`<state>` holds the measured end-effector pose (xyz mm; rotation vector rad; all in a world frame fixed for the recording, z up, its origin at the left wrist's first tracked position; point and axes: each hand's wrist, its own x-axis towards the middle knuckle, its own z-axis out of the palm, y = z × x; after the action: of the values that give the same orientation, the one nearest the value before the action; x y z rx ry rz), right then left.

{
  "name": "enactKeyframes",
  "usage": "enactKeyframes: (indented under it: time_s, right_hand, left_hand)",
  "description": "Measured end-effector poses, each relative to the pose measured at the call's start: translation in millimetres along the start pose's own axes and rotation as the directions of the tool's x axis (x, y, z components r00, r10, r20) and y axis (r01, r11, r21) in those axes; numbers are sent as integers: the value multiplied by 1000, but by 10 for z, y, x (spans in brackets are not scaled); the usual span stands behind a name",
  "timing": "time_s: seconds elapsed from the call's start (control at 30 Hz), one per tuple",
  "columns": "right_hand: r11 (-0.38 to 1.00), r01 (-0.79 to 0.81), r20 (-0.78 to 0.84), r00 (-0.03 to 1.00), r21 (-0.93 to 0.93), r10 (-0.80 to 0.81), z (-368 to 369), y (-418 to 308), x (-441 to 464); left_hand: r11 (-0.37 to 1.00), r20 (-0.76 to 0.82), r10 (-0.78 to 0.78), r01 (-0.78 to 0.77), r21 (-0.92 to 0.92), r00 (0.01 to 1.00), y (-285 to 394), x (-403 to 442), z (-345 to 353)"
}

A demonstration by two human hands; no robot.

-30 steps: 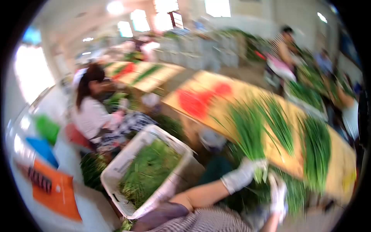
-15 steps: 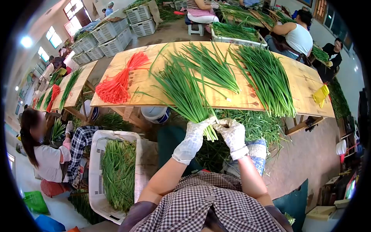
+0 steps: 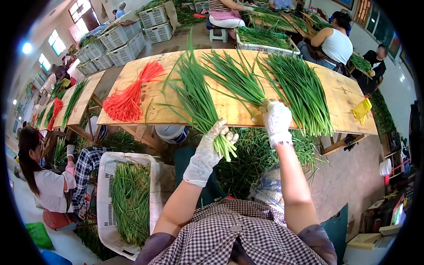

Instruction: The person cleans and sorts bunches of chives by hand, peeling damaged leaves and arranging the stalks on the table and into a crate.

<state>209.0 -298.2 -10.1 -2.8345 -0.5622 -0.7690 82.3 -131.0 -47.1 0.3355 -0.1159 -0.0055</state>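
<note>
My left hand (image 3: 212,142), in a whitish glove, is closed around the stems of a bunch of green chives (image 3: 194,90). The pale cut ends stick out below its fingers, and the leaves lean up over the table. My right hand (image 3: 277,121), gloved too, is at the stem ends of a smaller bunch of chives (image 3: 236,77) lying mid-table. Its fingers are bent over those ends and hide them. Just right of it lies a large pile of chives (image 3: 302,92). A bundle of red ties (image 3: 130,99) rests on the left of the table.
The wooden table (image 3: 349,104) spans the front, with a yellow object (image 3: 362,110) near its right end. A white crate (image 3: 104,198) of greens stands at lower left, beside a seated person (image 3: 51,185). Loose greens (image 3: 247,172) lie under the table. Other people work behind.
My right hand has left the bunch in my left hand and moved right and forward to the smaller bunch. My left hand has shifted slightly left, still holding its chives.
</note>
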Motion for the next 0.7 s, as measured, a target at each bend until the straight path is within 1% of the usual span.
enactKeyframes:
  time_s: [0.03,0.07,0.1,0.13,0.17,0.2,0.23,0.27,0.3,0.33,0.37,0.43,0.47,0.5,0.53,0.57,0.6,0.63,0.7]
  right_hand:
    - [1000,-2,0,1000,1,2,127,48,100]
    - [982,32,51,998,-186,-23,352,106,182]
    - [928,73,103,994,-365,-38,514,157,238]
    - [939,99,78,994,-330,-78,574,201,272]
    - [939,101,77,994,-330,-80,486,172,265]
    - [999,27,-15,1000,-46,-27,305,120,215]
    - [969,-27,-87,995,246,50,152,76,166]
    - [895,-197,72,980,401,183,76,50,107]
    - [739,-394,389,901,546,192,-145,7,30]
    - [386,-528,515,845,756,147,-189,-46,-139]
    - [-38,-607,609,792,794,49,-211,-82,-331]
    - [-220,-716,703,696,663,-147,-108,-96,-655]
    - [-225,-751,729,659,621,-185,-121,-135,-794]
    - [-229,-782,752,621,579,-221,-136,-191,-912]
    - [-218,-812,772,583,541,-253,-116,-224,-1015]
    - [-218,-814,772,580,538,-260,-121,-245,-1078]
    - [-205,-811,784,584,549,-212,-121,-281,-1095]
    - [-189,-806,791,589,561,-164,-123,-312,-1095]
    - [-109,-688,690,724,718,-23,45,-319,-1118]
  left_hand:
    - [1000,3,-28,28,-5,1000,-21,29,-144]
    - [998,6,-55,55,-9,998,-33,38,-219]
    - [998,9,-55,55,-6,998,-41,18,-205]
    - [998,-84,-59,60,10,995,-53,-7,-186]
    - [998,-180,-60,65,24,982,-55,-24,-181]
    - [999,-155,-43,48,26,987,-36,-18,-193]
    - [999,-156,-41,45,24,987,-21,-15,-186]
    - [998,-241,-2,16,57,971,-3,-26,-115]
    - [996,-324,37,-8,91,945,5,-35,-84]
    - [996,-328,38,-10,86,944,2,-20,-110]
    - [984,-410,52,24,179,911,-11,2,-162]
    - [930,-563,101,123,346,820,-68,15,-314]
    - [916,-546,121,118,382,829,-118,-1,-405]
    - [921,-562,149,94,379,814,-181,-11,-378]
    - [908,-550,151,105,406,821,-221,-32,-335]
    - [894,-536,152,116,433,830,-235,-52,-264]
    - [886,-587,127,174,429,800,-219,-47,-194]
    - [886,-588,123,178,428,800,-237,-55,-181]
    - [844,-606,219,163,510,765,-278,-54,-159]
